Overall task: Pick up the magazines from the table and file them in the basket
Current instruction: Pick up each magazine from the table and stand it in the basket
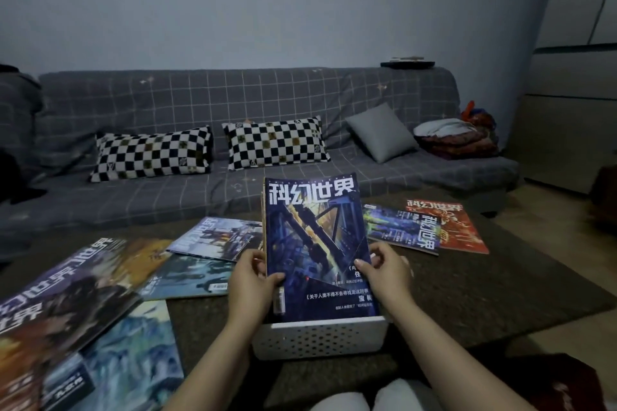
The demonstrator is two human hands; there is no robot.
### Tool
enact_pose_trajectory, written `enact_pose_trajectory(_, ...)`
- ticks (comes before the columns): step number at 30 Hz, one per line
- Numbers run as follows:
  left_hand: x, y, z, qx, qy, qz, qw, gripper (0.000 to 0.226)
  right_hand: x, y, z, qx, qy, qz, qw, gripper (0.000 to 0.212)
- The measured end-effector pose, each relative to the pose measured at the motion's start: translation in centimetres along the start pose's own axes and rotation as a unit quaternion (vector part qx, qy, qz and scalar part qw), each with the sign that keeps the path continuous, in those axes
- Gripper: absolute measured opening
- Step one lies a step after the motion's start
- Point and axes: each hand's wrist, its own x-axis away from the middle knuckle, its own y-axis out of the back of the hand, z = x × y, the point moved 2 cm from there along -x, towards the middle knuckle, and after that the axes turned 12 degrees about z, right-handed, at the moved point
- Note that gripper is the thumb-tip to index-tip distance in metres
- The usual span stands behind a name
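A blue magazine (317, 243) stands upright in the white perforated basket (320, 337) at the table's near edge, with other magazines behind it. My left hand (253, 280) grips its left edge and my right hand (389, 272) grips its right edge. Several magazines lie flat on the table: a dark one (63, 304) and a light blue one (133, 354) at the left, a grey one (217, 237) and a teal one (187, 277) in the middle, a green-blue one (400, 228) and a red one (450, 227) at the right.
The low table has a brown cloth (484, 294). Behind it stands a grey checked sofa (233, 100) with two checkered pillows (153, 153), a grey cushion (380, 132) and folded blankets (457, 137). Cabinets (567, 110) stand at the right.
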Motion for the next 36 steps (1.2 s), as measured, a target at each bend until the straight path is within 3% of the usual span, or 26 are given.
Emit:
enact_pose_trajectory(3,0.0,-0.1,0.4,-0.022,0.005,0.020,1.000,0.051,0.7,-0.5,-0.5,0.044,-0.008,-0.008,0.999,0.019)
enact_pose_trajectory(7,0.0,-0.1,0.1,-0.041,-0.016,-0.015,0.999,0.039,0.8,-0.6,-0.4,0.035,-0.007,0.000,0.999,0.026)
enact_pose_trajectory(10,0.2,-0.1,-0.3,-0.074,-0.043,-0.043,0.995,0.043,0.9,-0.5,-0.1,0.016,0.003,-0.014,1.000,0.031)
enact_pose_trajectory(14,0.5,-0.1,-0.6,-0.081,-0.050,-0.047,0.994,0.047,1.1,-0.3,0.0,0.012,-0.009,-0.017,1.000,0.029)
enact_pose_trajectory(18,0.9,0.2,-0.5,-0.052,-0.035,-0.038,0.997,0.046,1.6,-0.3,0.3,0.055,-0.022,-0.003,0.998,0.043)
enact_pose_trajectory(22,2.4,0.8,-0.7,-0.022,-0.050,-0.040,0.998,0.042,3.6,-0.9,1.9,0.040,0.054,-0.047,0.997,0.055)
enact_pose_trajectory(28,5.8,3.4,-0.6,-0.018,-0.071,-0.083,0.994,0.024,7.3,-4.4,5.9,-0.131,0.178,0.100,0.970,0.033)
enact_pose_trajectory(36,9.1,10.6,3.9,-0.044,-0.016,-0.139,0.989,0.022,12.3,-13.2,10.8,-0.201,0.240,0.224,0.923,0.026)
